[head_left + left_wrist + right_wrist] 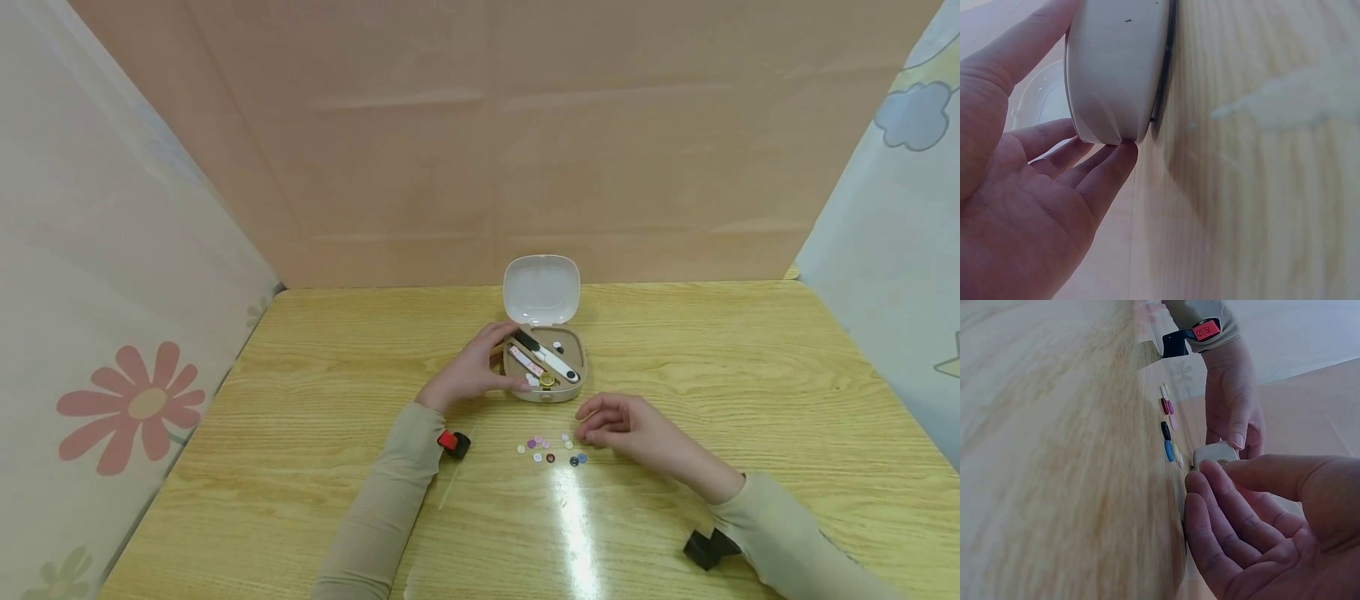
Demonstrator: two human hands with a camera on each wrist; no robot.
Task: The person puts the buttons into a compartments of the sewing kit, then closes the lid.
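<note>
A small cream sewing kit box (545, 396) stands on the table with its white lid (542, 290) raised. My left hand (474, 367) holds the box by its left side, thumb at the front and fingers round the back; in the left wrist view the fingertips (1125, 150) touch its wall. Inside lie a black-and-white folding tool (551, 358), a floral strip (527, 361), a yellow ring (547, 379) and two small buttons (557, 345). My right hand (626, 425) hovers beside the loose buttons (551, 457), fingers loosely bent, with no held thing visible.
Several coloured buttons, including a blue one (582, 457) and a purple one (532, 443), lie in front of the box. Behind the wooden table (360, 333) hangs a plain tan sheet (487, 167). Patterned cloths (90, 250) flank it.
</note>
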